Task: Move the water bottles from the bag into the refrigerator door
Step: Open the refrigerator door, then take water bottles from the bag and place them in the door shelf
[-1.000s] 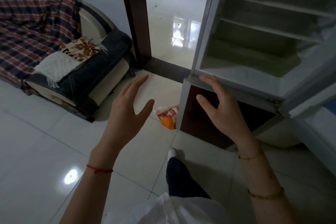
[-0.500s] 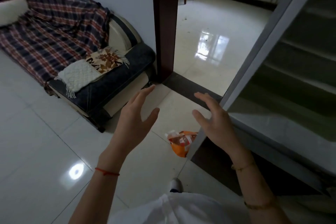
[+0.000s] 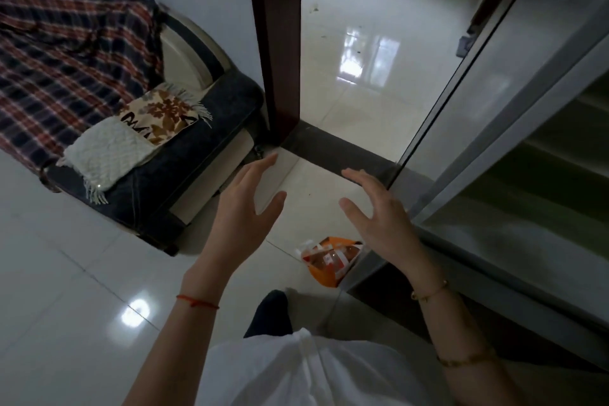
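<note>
An orange plastic bag [image 3: 331,259] lies on the white tile floor by the lower corner of the refrigerator [image 3: 514,155]; bottles with red-and-white labels show through its open top. The refrigerator stands open at the right, its shelves dim and bare. My left hand [image 3: 245,208] hovers with fingers spread, up and left of the bag. Above the bag's right side, close to the refrigerator's edge, my right hand [image 3: 379,217] is also spread and holds nothing. The refrigerator door itself is out of view.
A dark sofa [image 3: 184,155] with a plaid blanket [image 3: 66,53] and two small cloths stands at the left. A dark wooden door frame [image 3: 276,43] rises in the middle, with a glossy tiled room beyond. My leg and foot [image 3: 270,310] are below the bag.
The view has swung left and down, so the refrigerator interior slid off to the right and the bag sits lower in the frame. Both hands stay spread and empty.
</note>
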